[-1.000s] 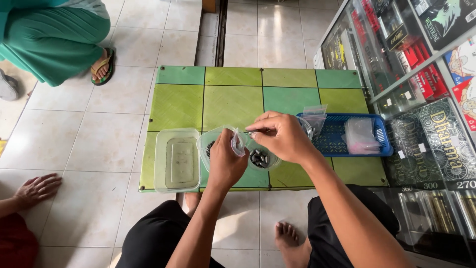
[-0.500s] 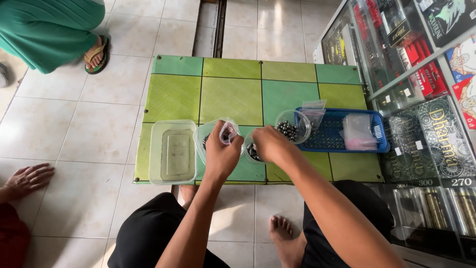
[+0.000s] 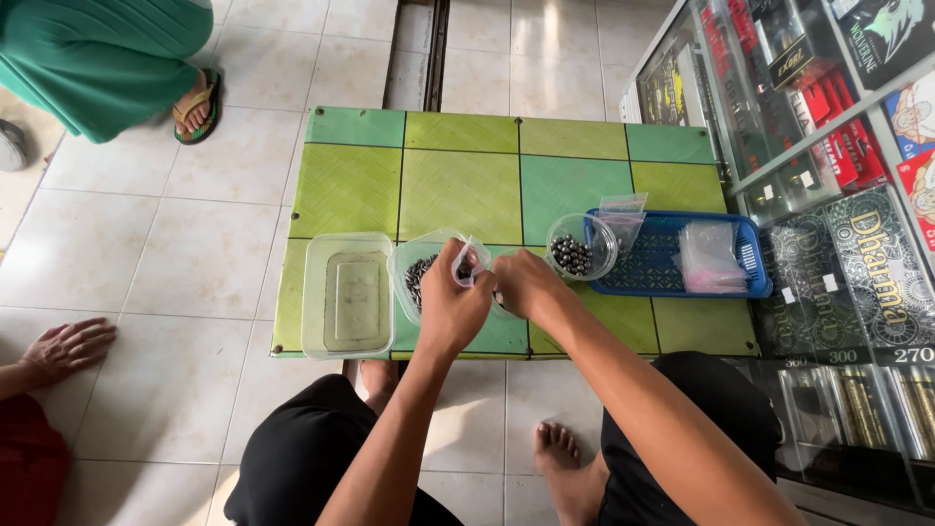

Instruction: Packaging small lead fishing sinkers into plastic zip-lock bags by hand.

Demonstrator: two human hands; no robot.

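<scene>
Left hand: the left hand (image 3: 450, 310) pinches a small clear plastic bag (image 3: 466, 265) at its mouth, holding it up over the tub of dark beads (image 3: 421, 273).
Right hand: the right hand (image 3: 524, 282) sits curled just beside the bag, fingertips low toward the beads; whether it grips any, I cannot tell.
Step in hand: filling the bag, by the look of it.
Next move calls for: a steady bag mouth and a careful drop, so nothing rolls off the green table (image 3: 458, 175).
Nearby: an empty clear tub (image 3: 349, 294) to the left, a round cup of beads (image 3: 575, 249) against the blue tray (image 3: 672, 255).
</scene>
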